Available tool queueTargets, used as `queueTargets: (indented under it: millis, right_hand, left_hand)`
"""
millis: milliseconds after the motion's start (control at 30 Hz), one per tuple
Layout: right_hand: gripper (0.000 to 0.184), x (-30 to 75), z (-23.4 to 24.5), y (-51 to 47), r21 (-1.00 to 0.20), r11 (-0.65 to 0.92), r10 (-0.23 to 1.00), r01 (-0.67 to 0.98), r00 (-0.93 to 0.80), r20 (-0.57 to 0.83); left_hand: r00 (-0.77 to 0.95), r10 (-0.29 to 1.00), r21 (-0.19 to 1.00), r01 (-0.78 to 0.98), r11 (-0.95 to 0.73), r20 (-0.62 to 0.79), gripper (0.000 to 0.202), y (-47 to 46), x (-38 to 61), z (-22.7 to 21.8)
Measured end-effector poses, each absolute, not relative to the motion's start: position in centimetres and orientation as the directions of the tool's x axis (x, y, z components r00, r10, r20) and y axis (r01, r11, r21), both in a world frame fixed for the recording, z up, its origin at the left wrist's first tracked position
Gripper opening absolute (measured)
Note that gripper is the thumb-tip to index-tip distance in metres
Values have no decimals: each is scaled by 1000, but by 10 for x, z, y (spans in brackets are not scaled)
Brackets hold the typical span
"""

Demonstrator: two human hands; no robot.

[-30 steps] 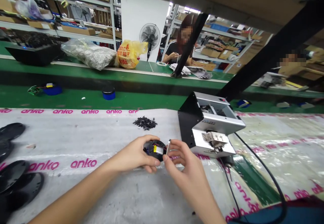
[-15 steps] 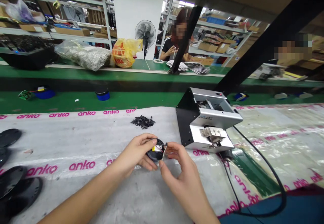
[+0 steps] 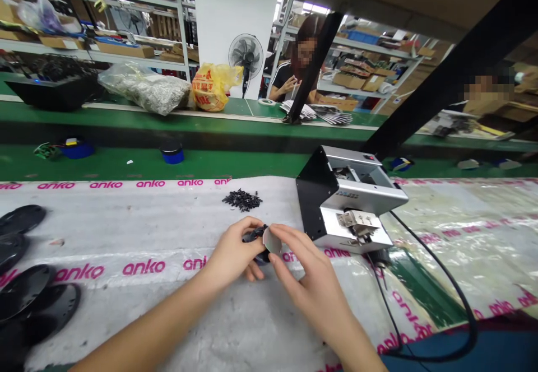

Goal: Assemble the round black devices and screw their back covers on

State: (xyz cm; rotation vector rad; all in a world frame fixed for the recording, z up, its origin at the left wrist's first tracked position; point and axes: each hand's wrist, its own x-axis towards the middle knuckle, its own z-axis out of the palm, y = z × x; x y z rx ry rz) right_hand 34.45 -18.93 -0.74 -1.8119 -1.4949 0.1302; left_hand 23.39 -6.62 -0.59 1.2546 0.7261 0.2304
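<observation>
In front of me, my left hand grips a round black plastic housing, mostly covered by my fingers. My right hand pinches a thin, pale, flat piece by its edge between thumb and fingers, and this piece stands tilted against the housing's right side. Whether wires link the two cannot be seen now. Just beyond my hands lies a heap of small black parts on the plastic-covered bench.
A silver and black bench machine with a cable stands to the right. Round black shells are stacked at left. Blue round units sit on the green strip behind. A person works across the bench.
My right hand has turned the pale piece so its flat face shows, where its edge faced me before. The housing has tilted, and the yellow-edged part inside it is now out of sight.
</observation>
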Motion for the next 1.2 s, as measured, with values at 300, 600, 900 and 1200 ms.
queueTargets:
  millis: [300,600,900,1200]
  right_hand:
    - [30,356,-3,-185,-487,91,919,869,115,376]
    - [32,352,6,-182,-375,143,919,916,18,395]
    - [29,351,4,-181,-413,62,912,909,117,394]
    - [22,353,-2,-181,-530,8,901,848,224,372]
  left_hand:
    - [788,451,828,128,546,-419,29,-60,226,-6]
    - [776,425,772,122,624,-466,22,-58,225,-4]
    - [757,486,853,178,491,-437,24,-60,229,-9]
    - [765,479,872,215,440,-431,31,-59,229,-5]
